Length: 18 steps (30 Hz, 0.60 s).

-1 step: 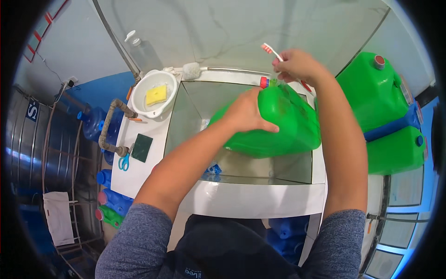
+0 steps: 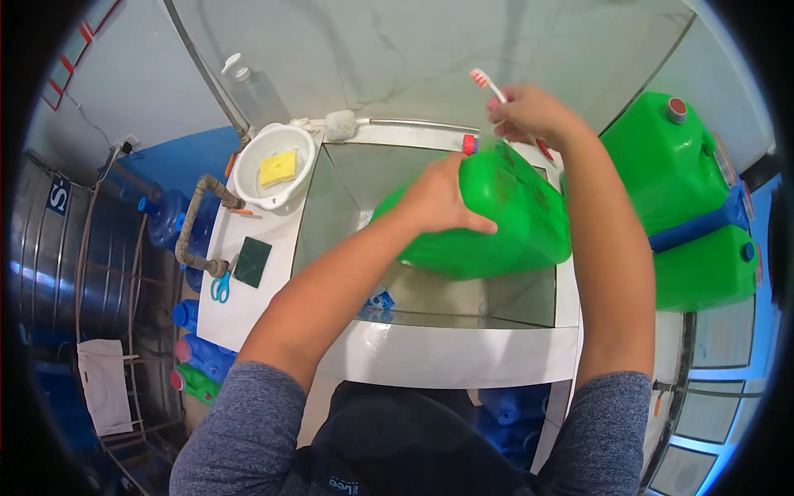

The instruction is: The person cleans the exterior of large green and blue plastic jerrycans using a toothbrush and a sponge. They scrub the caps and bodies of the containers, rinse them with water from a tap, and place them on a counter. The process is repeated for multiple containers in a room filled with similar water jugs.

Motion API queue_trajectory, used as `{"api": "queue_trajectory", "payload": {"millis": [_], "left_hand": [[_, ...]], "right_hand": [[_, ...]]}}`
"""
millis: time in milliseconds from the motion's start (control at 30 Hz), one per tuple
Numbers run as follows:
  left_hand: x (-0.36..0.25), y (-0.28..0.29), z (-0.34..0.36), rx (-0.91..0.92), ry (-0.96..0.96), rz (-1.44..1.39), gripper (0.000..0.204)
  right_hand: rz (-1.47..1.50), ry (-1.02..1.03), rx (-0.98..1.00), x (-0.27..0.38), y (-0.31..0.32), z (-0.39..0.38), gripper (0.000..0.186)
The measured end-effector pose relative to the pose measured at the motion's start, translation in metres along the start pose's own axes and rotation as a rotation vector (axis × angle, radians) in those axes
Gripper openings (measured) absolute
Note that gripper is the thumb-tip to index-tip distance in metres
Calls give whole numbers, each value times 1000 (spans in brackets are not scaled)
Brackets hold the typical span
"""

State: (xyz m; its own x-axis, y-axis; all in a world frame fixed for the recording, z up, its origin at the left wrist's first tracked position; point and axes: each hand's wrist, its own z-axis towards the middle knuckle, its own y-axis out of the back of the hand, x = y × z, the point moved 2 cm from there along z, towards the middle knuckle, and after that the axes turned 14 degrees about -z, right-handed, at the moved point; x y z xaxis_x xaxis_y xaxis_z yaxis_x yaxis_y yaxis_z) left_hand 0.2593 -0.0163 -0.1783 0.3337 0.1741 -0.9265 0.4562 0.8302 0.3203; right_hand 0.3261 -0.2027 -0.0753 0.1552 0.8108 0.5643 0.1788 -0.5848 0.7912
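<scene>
My left hand (image 2: 438,194) grips the near upper side of a large green jug (image 2: 513,231), which is tilted over a glass-walled basin (image 2: 331,240). My right hand (image 2: 533,112) holds a white toothbrush (image 2: 494,86) with red-and-white bristles, head up, just above the jug's top end; the jug's mouth is mostly hidden. A red cap (image 2: 470,145) shows beside that end. A small crumpled blue item (image 2: 379,299) lies low in the basin.
Left are a white bowl (image 2: 248,165) with a yellow sponge (image 2: 278,168), a green pad (image 2: 252,262), scissors (image 2: 220,288), a pipe (image 2: 203,190), water bottles (image 2: 165,215) and a steel tank (image 2: 50,264). More green jugs (image 2: 641,174) stand right. A pump bottle (image 2: 256,95) stands behind.
My right hand has shifted slightly upward, and the toothbrush head sits a little higher and farther right. My left hand and the jug are almost unchanged.
</scene>
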Motion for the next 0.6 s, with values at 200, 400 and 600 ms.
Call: {"api": "queue_trajectory", "payload": {"millis": [200,400,600], "left_hand": [[-3,0,11,-8,-61,112,98],[-11,-3,19,49,-100,185,104],[-25,1,20,103,-66,167,103]], "right_hand": [[-139,103,202,10,12,-4,26],[-323,129,129,9,35,2,22],[-429,126,102,14,45,1,21]]}}
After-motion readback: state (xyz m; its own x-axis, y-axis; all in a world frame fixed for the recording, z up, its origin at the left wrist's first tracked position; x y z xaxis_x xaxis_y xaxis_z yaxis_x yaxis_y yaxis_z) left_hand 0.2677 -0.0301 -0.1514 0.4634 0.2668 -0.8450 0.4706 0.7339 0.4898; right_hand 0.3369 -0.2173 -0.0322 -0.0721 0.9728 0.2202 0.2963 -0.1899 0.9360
